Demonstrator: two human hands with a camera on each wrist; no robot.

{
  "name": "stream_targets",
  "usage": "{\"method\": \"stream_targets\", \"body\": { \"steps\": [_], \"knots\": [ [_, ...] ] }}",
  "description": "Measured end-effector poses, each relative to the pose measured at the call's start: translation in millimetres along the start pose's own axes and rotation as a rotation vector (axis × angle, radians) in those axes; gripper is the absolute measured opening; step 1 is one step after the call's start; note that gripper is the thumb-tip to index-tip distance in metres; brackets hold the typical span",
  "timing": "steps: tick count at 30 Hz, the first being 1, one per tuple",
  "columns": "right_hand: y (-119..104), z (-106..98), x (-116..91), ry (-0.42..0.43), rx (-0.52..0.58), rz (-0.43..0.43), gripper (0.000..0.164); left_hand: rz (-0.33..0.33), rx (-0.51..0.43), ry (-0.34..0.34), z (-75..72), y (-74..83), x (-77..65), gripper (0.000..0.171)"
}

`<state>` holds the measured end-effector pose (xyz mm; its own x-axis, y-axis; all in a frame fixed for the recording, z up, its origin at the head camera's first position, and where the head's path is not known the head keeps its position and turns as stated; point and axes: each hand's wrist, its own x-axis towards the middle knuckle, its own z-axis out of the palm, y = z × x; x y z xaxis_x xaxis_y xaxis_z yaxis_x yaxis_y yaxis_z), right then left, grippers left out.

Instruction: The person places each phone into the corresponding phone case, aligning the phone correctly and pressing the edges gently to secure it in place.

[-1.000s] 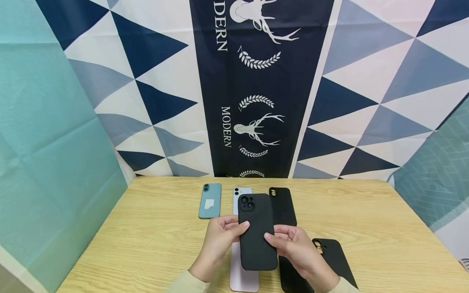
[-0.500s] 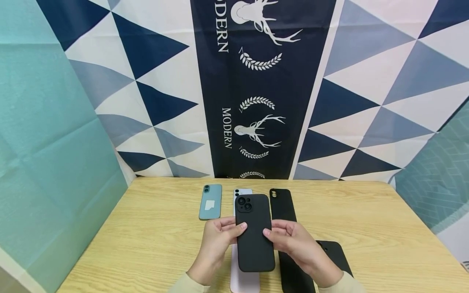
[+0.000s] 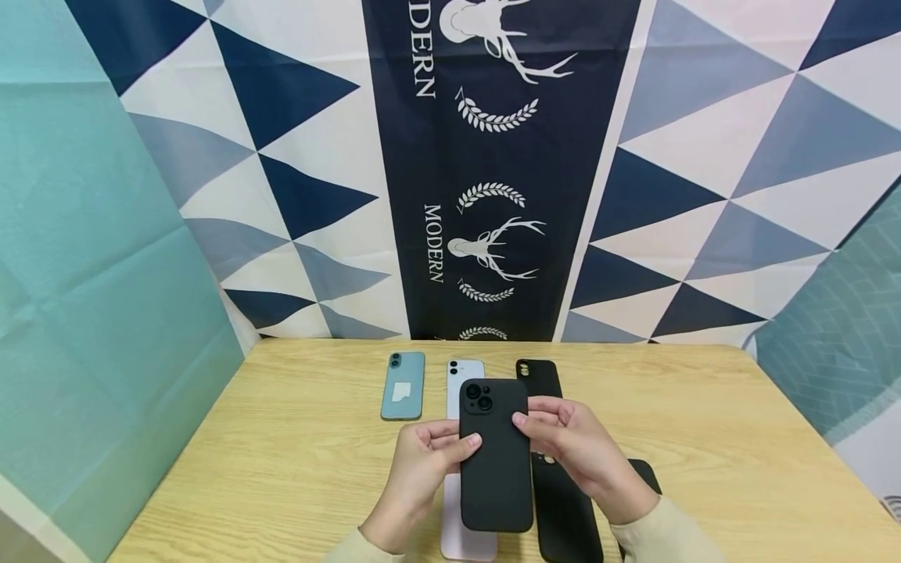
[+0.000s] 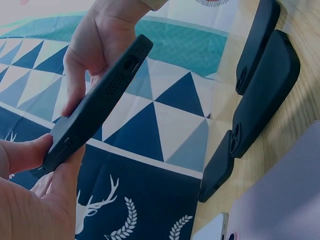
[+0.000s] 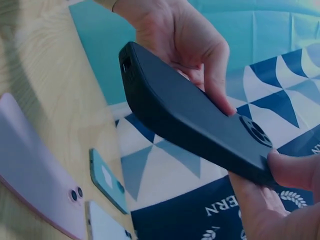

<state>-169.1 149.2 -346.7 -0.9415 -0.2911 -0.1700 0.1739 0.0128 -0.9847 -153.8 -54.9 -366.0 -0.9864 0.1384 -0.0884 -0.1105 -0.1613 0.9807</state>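
Both hands hold a phone in a matte black case (image 3: 496, 477), back towards me, camera lenses at its upper left. My left hand (image 3: 422, 461) grips its left edge, thumb on the back. On the right edge, higher up near the camera end, my right hand (image 3: 577, 438) pinches it with the thumb on the back. The left wrist view shows the charging port and speaker holes in the case's lower edge (image 4: 117, 80). Below it on the table lies a pink phone (image 3: 468, 539), partly covered by the held one.
Behind lie a teal phone (image 3: 403, 387) with a white patch and a pale phone (image 3: 464, 391). Several black phone cases lie on the right: one at the back (image 3: 540, 379), one nearer (image 3: 568, 516), another (image 3: 644, 473) partly under the right forearm. A patterned cloth (image 3: 493, 156) hangs behind the table.
My right hand has slid up the case's right edge towards the camera end. My left hand keeps its grip, and the phone sits slightly lower in view.
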Motion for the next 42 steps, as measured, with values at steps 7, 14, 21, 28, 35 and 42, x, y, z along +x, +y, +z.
{"method": "stream_targets", "body": {
  "steps": [7, 14, 21, 28, 35, 42],
  "knots": [
    [7, 8, 0, 0.165, -0.025, 0.032, 0.054, -0.027, 0.03, -0.059, -3.4, -4.6, 0.9, 0.033],
    [9, 10, 0, 0.178, -0.009, 0.024, 0.049, -0.044, 0.102, -0.104, -7.4, -3.9, 5.6, 0.035],
    [3, 11, -1, 0.171, -0.003, -0.001, 0.05, 0.014, 0.149, -0.036, -3.6, 10.2, 10.7, 0.041],
    [6, 13, -3, 0.155, -0.002, 0.016, 0.053, 0.041, 0.119, 0.0, -1.6, 14.9, 13.6, 0.036],
    [15, 12, -5, 0.088, -0.002, 0.032, 0.054, 0.074, 0.104, 0.084, 3.3, 5.7, 6.7, 0.031],
    [18, 10, -5, -0.013, -0.047, 0.029, 0.06, 0.055, 0.074, 0.169, 4.7, 0.3, 2.6, 0.029]
  ]
}}
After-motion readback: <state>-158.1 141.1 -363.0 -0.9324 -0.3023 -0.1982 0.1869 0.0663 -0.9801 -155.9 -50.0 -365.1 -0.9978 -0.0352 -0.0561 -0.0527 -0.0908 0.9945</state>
